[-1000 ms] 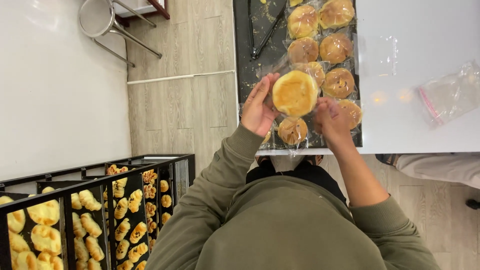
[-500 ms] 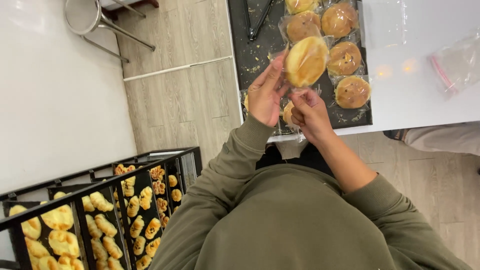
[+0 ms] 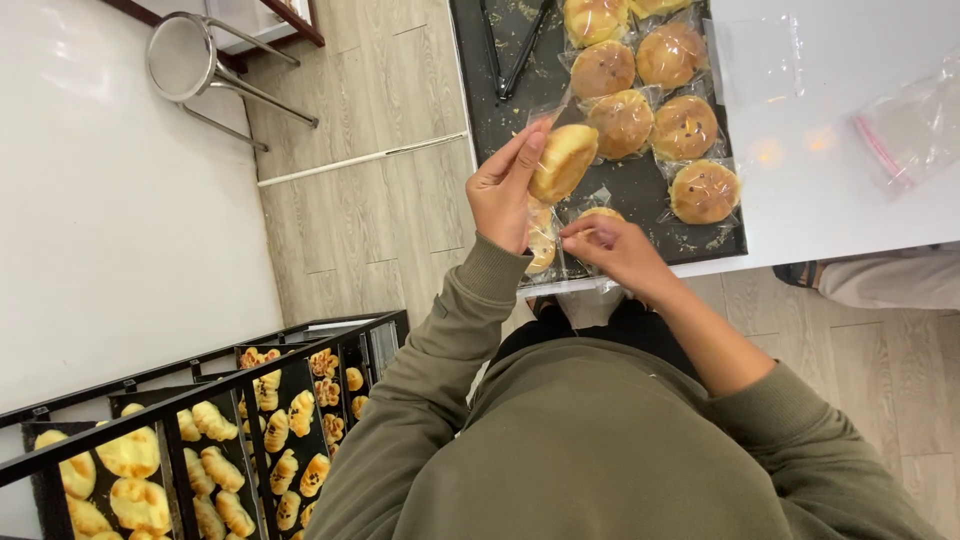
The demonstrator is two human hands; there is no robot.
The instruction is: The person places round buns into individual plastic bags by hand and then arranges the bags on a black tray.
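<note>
Near the middle top of the frame the left hand (image 3: 503, 190) holds a bun (image 3: 562, 162) in closed fingers, tilted up to the right over the tray (image 3: 640, 190), while the right hand (image 3: 612, 250), just below, pinches its clear bag (image 3: 598, 200).

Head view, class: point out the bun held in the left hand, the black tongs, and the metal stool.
bun (image 3: 563, 160), head view, on its golden side.
left hand (image 3: 505, 190), head view, on its back.
black tongs (image 3: 520, 45), head view, on one arm.
metal stool (image 3: 181, 56), head view, on the round seat.
</note>
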